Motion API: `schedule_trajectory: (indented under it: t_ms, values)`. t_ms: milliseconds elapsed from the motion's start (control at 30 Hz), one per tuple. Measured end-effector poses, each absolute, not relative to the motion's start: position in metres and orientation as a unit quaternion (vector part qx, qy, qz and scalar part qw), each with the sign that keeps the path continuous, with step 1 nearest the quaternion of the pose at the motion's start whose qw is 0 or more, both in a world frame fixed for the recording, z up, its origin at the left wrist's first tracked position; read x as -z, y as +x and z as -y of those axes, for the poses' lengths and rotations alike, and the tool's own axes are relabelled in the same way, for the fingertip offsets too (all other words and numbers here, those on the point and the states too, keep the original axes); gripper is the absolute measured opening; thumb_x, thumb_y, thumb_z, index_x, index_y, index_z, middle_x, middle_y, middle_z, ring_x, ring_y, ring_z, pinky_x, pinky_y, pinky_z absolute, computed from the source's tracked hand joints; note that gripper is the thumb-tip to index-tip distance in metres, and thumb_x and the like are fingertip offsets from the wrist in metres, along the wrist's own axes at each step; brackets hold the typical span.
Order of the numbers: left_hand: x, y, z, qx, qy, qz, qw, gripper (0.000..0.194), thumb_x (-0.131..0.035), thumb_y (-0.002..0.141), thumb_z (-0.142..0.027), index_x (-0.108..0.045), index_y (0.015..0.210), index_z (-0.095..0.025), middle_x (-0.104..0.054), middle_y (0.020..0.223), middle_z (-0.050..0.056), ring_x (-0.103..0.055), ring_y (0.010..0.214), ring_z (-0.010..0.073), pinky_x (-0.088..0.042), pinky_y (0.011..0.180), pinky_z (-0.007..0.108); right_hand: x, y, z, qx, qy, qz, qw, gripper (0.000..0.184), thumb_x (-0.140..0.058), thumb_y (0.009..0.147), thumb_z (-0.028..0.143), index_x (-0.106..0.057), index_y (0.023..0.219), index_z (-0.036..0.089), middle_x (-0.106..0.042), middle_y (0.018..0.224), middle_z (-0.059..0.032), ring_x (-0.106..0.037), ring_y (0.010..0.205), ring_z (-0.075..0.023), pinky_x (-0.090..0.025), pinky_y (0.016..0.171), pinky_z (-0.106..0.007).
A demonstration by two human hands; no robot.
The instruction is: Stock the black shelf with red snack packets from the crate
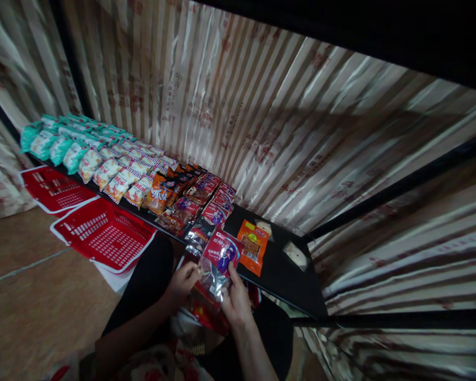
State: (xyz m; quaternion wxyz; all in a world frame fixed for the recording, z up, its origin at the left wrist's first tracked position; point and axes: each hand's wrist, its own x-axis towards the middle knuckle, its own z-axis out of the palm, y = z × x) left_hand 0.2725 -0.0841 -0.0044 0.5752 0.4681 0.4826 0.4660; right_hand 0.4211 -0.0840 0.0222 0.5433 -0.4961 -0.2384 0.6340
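Left hand (pixel 182 284) pinches in close at the lower left of a red-and-clear plastic packet with a purple printed figure (pixel 222 247), though from my end I cannot tell whether it grips the film or only touches it; the right hand (pixel 236 301) plainly grasps the packet's right side, thumb on top. I have this packet at lower centre of the frame, seen across the near edge of a long black shelf (pixel 277 278), just beside rows of similar red packets (pixel 215 213) and left of a flat orange packet (pixel 254 246). I judge the step in hand to be handling this single packet. To my mind, the next move calls for a steady right-hand hold, clear of those neighbouring rows and the glossy red packaging (pixel 206 307) below.
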Motion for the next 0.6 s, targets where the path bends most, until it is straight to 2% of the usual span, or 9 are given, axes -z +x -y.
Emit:
schedule_trajectory:
  t_ms: [167,300,433,600]
  values:
    - [-0.003,0.272,0.085,-0.517,0.473,-0.463,0.542,0.026,-0.048,0.079,-0.036,-0.054,0.096,-0.016,-0.066,0.093,0.007,-0.062,0.085,0.0189,-0.048,0.077,0.029,-0.046,0.401,0.081,-0.690,-0.472,0.203,0.509,0.040,-0.064,0.071,0.045,-0.065,0.098,0.015,-0.069,0.093,-0.0082,-0.062,0.096,-0.0255,-0.051,0.077,-0.039]
    - [-0.007,0.270,0.086,-0.530,0.535,-0.519,0.403,0.029,-0.044,0.082,-0.026,-0.054,0.109,-0.018,-0.062,0.106,0.008,-0.058,0.099,0.0191,-0.045,0.088,0.032,-0.062,0.384,0.078,-0.724,-0.442,0.144,0.510,0.039,-0.062,0.073,0.046,-0.066,0.093,0.013,-0.070,0.090,-0.0091,-0.063,0.096,-0.0244,-0.050,0.081,-0.038]
    - [-0.009,0.264,0.087,-0.515,0.615,-0.536,0.263,0.036,-0.035,0.084,-0.017,-0.056,0.113,-0.017,-0.055,0.117,0.009,-0.048,0.112,0.0209,-0.038,0.098,0.038,-0.065,0.374,0.074,-0.743,-0.424,0.103,0.508,0.037,-0.061,0.075,0.045,-0.066,0.091,0.013,-0.071,0.087,-0.0084,-0.063,0.094,-0.0229,-0.051,0.081,-0.037]
    - [-0.011,0.256,0.089,-0.519,0.650,-0.526,0.178,0.039,-0.030,0.085,-0.014,-0.055,0.115,-0.015,-0.051,0.125,0.011,-0.045,0.116,0.0218,-0.040,0.097,0.039,-0.068,0.360,0.072,-0.772,-0.384,0.061,0.504,0.030,-0.060,0.078,0.040,-0.065,0.092,0.014,-0.071,0.084,-0.0056,-0.065,0.087,-0.0196,-0.052,0.078,-0.034]
